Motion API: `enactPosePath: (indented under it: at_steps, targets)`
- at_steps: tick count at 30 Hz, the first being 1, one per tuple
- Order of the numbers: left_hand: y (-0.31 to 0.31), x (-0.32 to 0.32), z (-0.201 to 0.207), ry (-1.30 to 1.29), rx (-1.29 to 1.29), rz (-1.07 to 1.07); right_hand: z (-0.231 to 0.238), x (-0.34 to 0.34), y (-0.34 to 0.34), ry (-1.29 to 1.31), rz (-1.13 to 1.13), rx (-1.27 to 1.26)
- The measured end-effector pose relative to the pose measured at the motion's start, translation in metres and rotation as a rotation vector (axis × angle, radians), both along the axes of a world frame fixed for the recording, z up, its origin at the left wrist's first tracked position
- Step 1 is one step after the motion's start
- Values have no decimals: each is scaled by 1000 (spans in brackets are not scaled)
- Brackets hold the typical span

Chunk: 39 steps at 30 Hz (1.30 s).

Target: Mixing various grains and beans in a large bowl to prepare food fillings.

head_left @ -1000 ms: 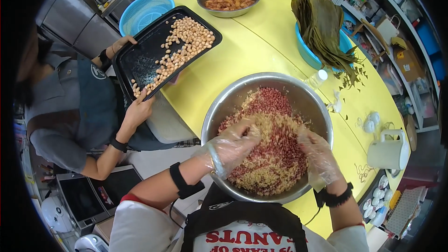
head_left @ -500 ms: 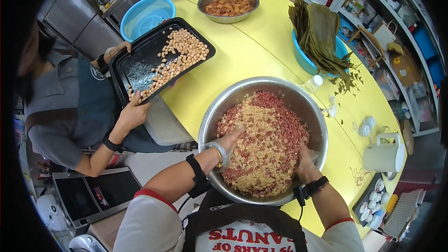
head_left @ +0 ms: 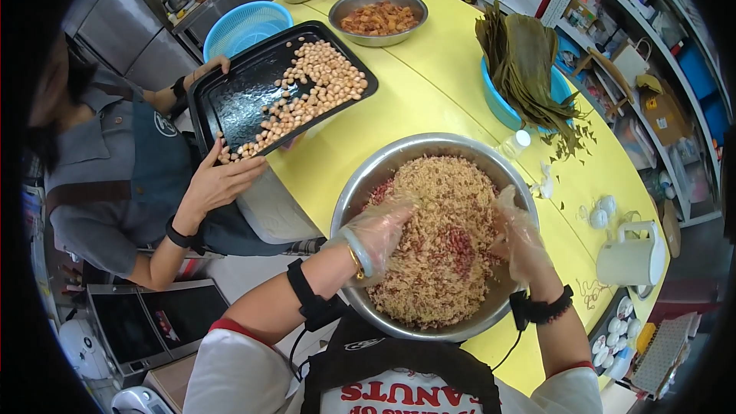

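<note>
A large steel bowl [head_left: 356, 178] stands in front of me, heaped with a mix of pale grains and reddish beans [head_left: 437, 276]. My left hand [head_left: 381, 231], in a clear plastic glove, is over the left side of the mix, fingers stretched out and somewhat blurred. On the opposite side, just inside the rim, my gloved right hand [head_left: 520, 236] is apart from the left, its palm turned inward and its fingers open. Neither hand visibly holds anything. A patch of reddish beans shows between them, and pale grains cover most of the surface.
At left, another person tilts a black tray [head_left: 238, 100] of round, pale brown balls. Behind it are a blue basket [head_left: 249, 27] and a steel bowl of orange-brown chunks [head_left: 379, 19]. A blue basin [head_left: 497, 100] with long leaves, a white-capped bottle [head_left: 515, 142] and a pitcher [head_left: 632, 253] stand at right.
Both hands have risen out from the bowl's sides, and the mix is turned over: pale grains now cover most of the red. The other person's tray has shifted slightly right, its balls sliding.
</note>
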State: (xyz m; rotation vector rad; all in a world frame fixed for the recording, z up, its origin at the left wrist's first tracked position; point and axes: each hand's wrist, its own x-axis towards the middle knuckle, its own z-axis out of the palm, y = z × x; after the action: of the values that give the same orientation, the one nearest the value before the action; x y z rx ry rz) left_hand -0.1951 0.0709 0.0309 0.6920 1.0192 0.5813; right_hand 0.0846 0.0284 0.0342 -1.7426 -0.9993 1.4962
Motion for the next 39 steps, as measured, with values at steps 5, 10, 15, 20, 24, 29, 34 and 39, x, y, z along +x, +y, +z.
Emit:
enactPosePath:
  at_steps: [5,10,15,20,24,29,34,39]
  targets:
    - [35,-36,-125,315,-31,317,-40,-9,46,-1148,641,134]
    - [59,-3,-102,429,-105,10,-111,10,64,15,-221,-198]
    - [43,-12,-99,233,-201,-26,-36,-25,49,628,-150,-359]
    - [28,-9,-53,89,-257,18,-52,-21,21,-437,772,446]
    - [7,-15,-6,-55,-377,114,-10,-93,-18,-435,575,472]
    - [-14,-27,-9,-133,-368,208,2,-115,-32,-730,844,535]
    - [-31,-43,-40,-132,-165,190,-73,-51,-17,-1051,840,514]
    - [-52,-41,-31,-87,-89,304,-14,-29,-38,-1047,1074,423]
